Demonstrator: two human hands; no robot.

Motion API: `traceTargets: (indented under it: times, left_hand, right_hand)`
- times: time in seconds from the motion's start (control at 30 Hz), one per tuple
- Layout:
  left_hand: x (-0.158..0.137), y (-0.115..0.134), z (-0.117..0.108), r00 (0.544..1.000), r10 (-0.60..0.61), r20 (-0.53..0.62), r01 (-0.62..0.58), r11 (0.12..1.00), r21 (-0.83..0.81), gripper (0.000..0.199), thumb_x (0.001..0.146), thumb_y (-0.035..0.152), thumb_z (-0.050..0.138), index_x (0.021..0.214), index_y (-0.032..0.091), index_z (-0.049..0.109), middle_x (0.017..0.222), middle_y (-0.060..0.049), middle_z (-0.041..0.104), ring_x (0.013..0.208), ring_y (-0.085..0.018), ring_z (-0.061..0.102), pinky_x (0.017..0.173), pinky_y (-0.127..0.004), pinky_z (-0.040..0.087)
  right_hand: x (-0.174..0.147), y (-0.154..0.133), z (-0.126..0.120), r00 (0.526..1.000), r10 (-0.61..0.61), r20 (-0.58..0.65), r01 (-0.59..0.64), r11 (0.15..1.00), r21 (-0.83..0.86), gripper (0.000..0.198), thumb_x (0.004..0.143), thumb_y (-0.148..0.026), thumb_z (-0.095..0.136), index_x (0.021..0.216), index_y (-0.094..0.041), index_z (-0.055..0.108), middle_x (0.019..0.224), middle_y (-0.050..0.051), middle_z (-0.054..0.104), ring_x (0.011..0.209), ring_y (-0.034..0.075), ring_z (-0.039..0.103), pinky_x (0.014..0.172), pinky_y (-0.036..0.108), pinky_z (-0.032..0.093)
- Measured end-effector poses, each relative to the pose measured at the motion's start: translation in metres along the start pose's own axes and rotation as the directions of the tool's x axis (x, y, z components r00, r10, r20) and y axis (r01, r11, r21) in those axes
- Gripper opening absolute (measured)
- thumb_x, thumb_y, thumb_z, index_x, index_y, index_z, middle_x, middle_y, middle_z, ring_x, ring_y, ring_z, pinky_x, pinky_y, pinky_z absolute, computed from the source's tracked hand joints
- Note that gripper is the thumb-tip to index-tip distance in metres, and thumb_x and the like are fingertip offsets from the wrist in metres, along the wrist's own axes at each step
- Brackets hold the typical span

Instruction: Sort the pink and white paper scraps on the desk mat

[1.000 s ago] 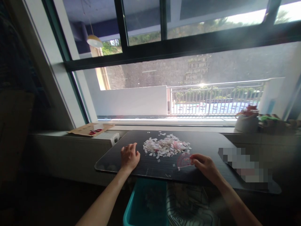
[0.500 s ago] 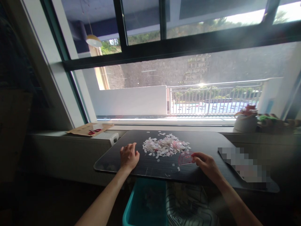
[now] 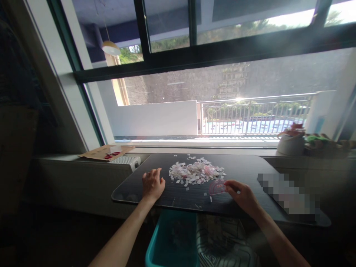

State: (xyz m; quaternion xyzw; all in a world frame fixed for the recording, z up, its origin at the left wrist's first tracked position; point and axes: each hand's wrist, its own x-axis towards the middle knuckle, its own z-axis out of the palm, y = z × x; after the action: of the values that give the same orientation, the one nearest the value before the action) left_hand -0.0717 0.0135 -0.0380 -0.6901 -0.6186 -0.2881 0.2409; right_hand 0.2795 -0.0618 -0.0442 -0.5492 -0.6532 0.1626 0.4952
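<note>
Between my thumb and fingers, my right hand [image 3: 241, 193] pinches the right end of a clear pink protractor [image 3: 217, 187]. The protractor is just over the front right side of a heap of small white and pinkish paper scraps [image 3: 196, 171]. My left hand [image 3: 153, 184] rests at the left of the dark table [image 3: 178, 198], its fingers loosely spread and nothing held. It lies a short way left of the heap. A few loose scraps [image 3: 210, 199] lie in front of the protractor.
Under the table's front edge stands a teal bin [image 3: 155, 237] with some scraps inside. A blurred flat item [image 3: 287, 196] lies at the table's right. Red scissors [image 3: 112, 155] rest on brown paper [image 3: 96, 152] by the window. A white pot [image 3: 290, 144] stands on the right sill.
My right hand and the protractor have shifted slightly left. A loose scrap near the front has turned a little. My left hand stays where it was.
</note>
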Motion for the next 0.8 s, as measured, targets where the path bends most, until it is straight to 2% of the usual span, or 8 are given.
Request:
traceTargets:
  times: [0.13,0.37,0.53,0.8]
  left_hand:
    - [0.0002,0.0005,-0.0011,1.0,-0.003,0.006,0.003,1.0,-0.005,0.036,0.078,0.019,0.045,0.113,0.017,0.052,0.105,-0.011,0.061,0.101,-0.027,0.054,0.096,-0.046,0.03]
    - [-0.0003,-0.0008,-0.0003,1.0,0.0,0.006,0.0,1.0,-0.004,0.036,0.078,0.019,0.045,0.113,0.017,0.052,0.106,-0.011,0.061,0.101,-0.027,0.055,0.097,-0.046,0.03]
    - [-0.0003,-0.0008,-0.0006,1.0,0.003,0.006,-0.003,1.0,0.0,0.036,0.078,0.019,0.045,0.113,0.016,0.052,0.106,-0.011,0.061,0.101,-0.027,0.055,0.096,-0.046,0.031]
    - [-0.0011,-0.0018,0.0017,1.0,0.006,-0.012,-0.006,1.0,0.015,0.037,0.077,0.019,0.046,0.114,0.015,0.052,0.105,-0.011,0.061,0.1,-0.027,0.055,0.097,-0.047,0.031]
  right_hand:
    - [0.0004,-0.0025,-0.0011,0.999,0.03,-0.018,-0.029,0.997,0.071,0.022,0.074,-0.032,0.055,0.082,-0.018,0.069,0.071,0.003,0.071,0.068,0.019,0.065,0.066,0.028,0.05]
    - [0.0001,-0.0057,-0.004,0.992,0.037,0.121,-0.053,0.99,0.13,0.019,0.072,-0.027,0.053,0.077,-0.017,0.069,0.065,0.002,0.068,0.065,0.018,0.063,0.064,0.027,0.048]
    - [0.0,-0.0062,-0.0055,0.995,0.063,0.082,-0.076,0.984,0.161,0.02,0.071,-0.027,0.051,0.077,-0.016,0.067,0.064,0.002,0.066,0.064,0.018,0.061,0.062,0.026,0.046]
    - [-0.0001,-0.0042,-0.0067,0.988,0.078,0.13,-0.102,0.975,0.195,0.02,0.069,-0.026,0.049,0.073,-0.015,0.065,0.058,0.0,0.061,0.059,0.016,0.057,0.06,0.026,0.044]
